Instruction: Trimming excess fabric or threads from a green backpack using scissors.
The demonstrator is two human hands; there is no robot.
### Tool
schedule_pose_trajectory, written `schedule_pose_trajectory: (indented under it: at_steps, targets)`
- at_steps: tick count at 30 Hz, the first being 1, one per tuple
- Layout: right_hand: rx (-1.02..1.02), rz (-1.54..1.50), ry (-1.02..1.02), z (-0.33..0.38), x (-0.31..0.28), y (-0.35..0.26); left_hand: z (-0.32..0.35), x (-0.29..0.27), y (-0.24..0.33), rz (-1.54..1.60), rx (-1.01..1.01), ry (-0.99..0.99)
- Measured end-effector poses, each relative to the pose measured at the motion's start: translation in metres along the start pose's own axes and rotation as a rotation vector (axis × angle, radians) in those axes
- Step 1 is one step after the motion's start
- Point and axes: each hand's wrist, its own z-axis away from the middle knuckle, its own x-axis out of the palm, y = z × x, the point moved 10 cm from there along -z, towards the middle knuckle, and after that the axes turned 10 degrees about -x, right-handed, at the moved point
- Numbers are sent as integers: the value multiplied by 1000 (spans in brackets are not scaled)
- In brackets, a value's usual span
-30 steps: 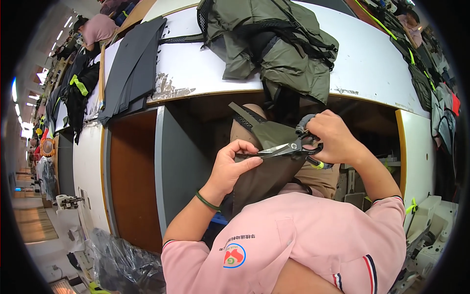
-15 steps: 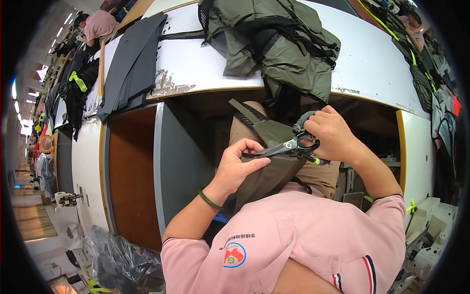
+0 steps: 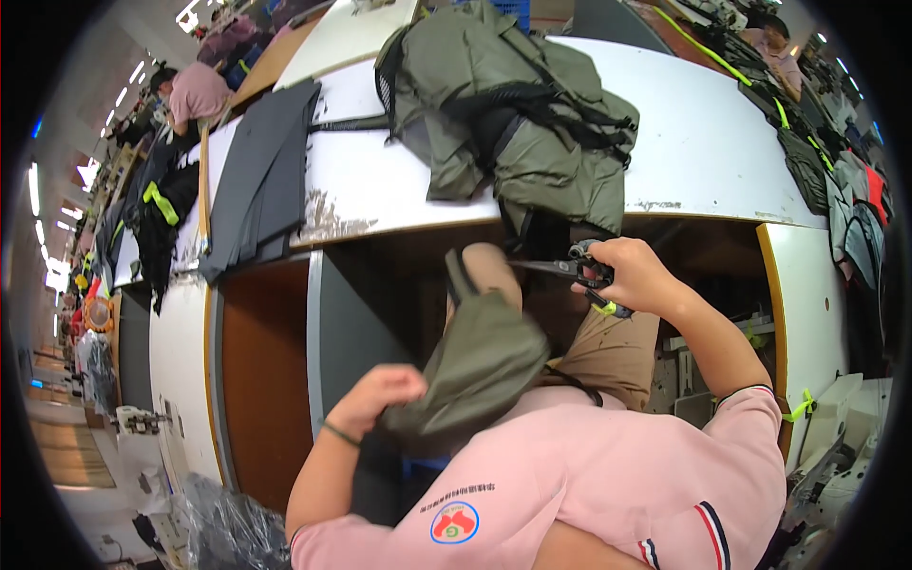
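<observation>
My right hand (image 3: pixel 632 274) is closed round the scissors (image 3: pixel 587 273), which have dark handles with a yellow patch. Their blades point left above my lap and are apart from the cloth. A piece of olive-green fabric (image 3: pixel 484 356) with a narrow strap (image 3: pixel 463 274) at its far end lies across my thighs, partly smeared by motion. At the near left edge of this fabric is my left hand (image 3: pixel 385 394), its fingers curled but blurred. Whether it grips the cloth cannot be made out.
Ahead, an olive-green backpack (image 3: pixel 532 123) with black straps lies on the white table (image 3: pixel 693 142), overhanging its front edge. Dark grey sheets (image 3: pixel 261 180) are stacked to its left. Under the table stands a grey divider panel (image 3: pixel 366 342). Clear plastic wrapping (image 3: pixel 233 522) sits at lower left.
My left hand has come away from the blade tips and moved down and left. The fabric has shifted and spread over my lap. The scissors now stand clear of it, still in my right hand.
</observation>
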Motion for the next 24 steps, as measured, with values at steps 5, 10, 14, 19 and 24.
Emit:
schedule_pose_trajectory:
  at_steps: [5, 10, 14, 19, 24]
  targets:
    - [251, -220, 144, -36, -25, 67, 72, 2, -190, -72, -511, -149]
    - [274, -288, 384, -102, -51, 149, 115, 76, -216, -138, -807, -222]
    - [256, -75, 542, -144, -88, 176, 104, 80, -214, -186, -770, -165]
    - [295, -40, 603, -193, -89, 194, 86, 72, -220, -241, -722, -106]
    - [361, 25, 496, -244, -65, 176, 57, 48, -217, -321, -661, -62]
